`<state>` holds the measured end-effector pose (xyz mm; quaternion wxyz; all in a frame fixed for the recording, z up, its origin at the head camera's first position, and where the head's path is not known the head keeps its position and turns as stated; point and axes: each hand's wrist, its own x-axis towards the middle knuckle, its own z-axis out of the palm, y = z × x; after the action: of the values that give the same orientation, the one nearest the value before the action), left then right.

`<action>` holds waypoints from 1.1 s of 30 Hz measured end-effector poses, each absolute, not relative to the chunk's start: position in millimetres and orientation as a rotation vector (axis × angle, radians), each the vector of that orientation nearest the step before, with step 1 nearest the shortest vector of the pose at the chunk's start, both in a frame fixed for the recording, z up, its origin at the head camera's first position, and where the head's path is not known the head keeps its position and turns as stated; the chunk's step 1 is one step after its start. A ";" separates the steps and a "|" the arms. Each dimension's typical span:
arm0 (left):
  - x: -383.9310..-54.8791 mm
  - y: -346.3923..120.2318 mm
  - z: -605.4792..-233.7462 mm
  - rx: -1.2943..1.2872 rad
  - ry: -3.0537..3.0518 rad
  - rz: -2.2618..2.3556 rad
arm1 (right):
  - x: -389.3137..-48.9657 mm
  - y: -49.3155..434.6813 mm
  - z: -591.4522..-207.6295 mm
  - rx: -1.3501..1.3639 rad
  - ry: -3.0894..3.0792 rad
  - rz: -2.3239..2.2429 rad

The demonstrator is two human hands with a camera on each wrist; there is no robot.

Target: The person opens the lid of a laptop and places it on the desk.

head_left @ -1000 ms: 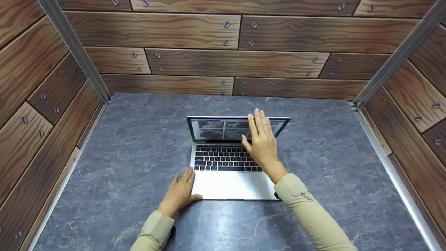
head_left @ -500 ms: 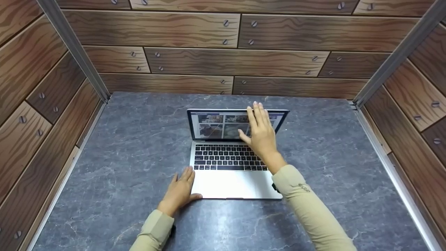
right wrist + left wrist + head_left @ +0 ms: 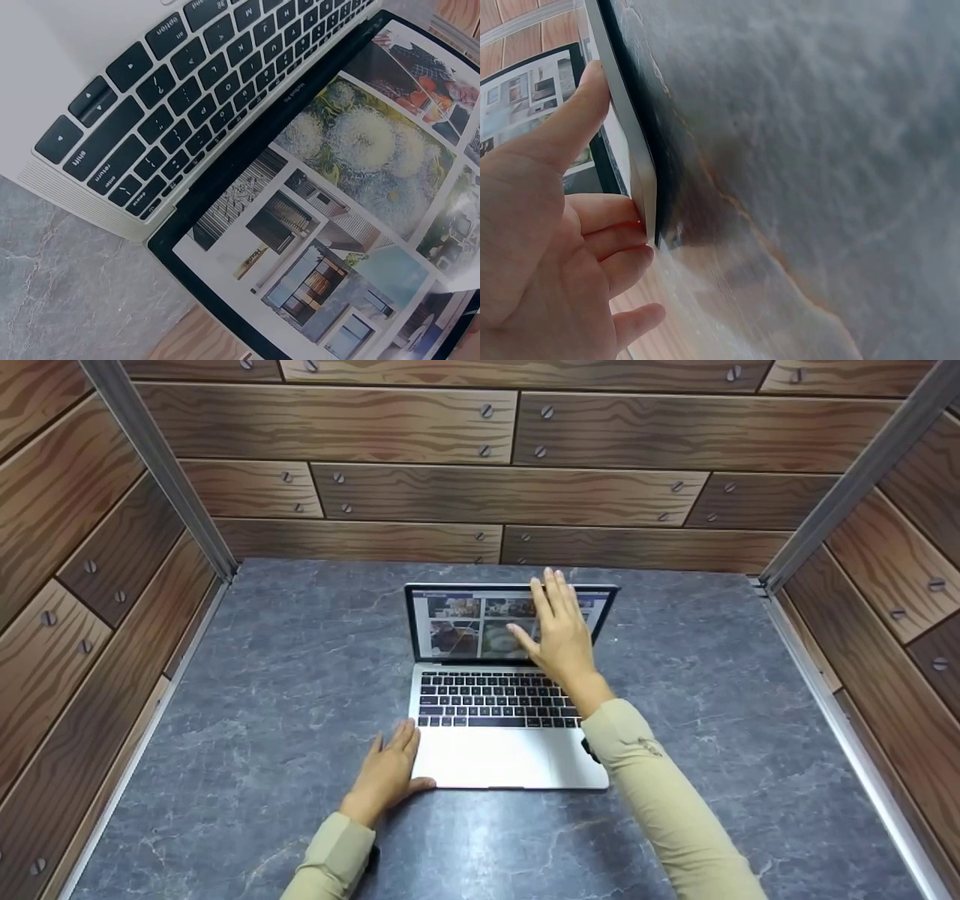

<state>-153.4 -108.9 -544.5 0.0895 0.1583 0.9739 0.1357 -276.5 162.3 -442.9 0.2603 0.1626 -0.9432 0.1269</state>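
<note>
An open silver laptop stands on the grey table, its black keyboard towards the person and its lit screen showing a grid of pictures. At the base's front left corner rests my left hand, the thumb along the front edge and the fingers against the left side. In the left wrist view, thumb and fingers of the left hand touch the laptop's thin edge. My right hand lies with extended fingers at the right part of the lid's top edge, covering some of the screen, thumb spread.
Grey marbled table surface surrounds the laptop. Wood-patterned panels rise at the back and both sides, with metal posts in the corners.
The laptop's lid has tilted further back, so more of the screen shows. My right hand has moved away from the person with it. The left hand stays at the base corner.
</note>
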 end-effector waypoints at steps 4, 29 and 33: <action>-153.1 -109.5 -544.5 0.470 2.899 0.411 | -280.9 162.3 -440.7 0.429 -2.593 0.348; -154.4 -109.6 -547.1 0.436 2.894 0.418 | -305.3 158.6 -427.2 0.369 -2.806 0.332; -153.8 -109.3 -547.4 0.438 2.895 0.419 | -310.8 159.1 -423.6 0.359 -2.858 0.356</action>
<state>-153.8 -109.3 -547.4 0.0917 0.1475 0.9746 0.1411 -310.8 159.1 -423.6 0.1192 0.1229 -0.9777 0.1219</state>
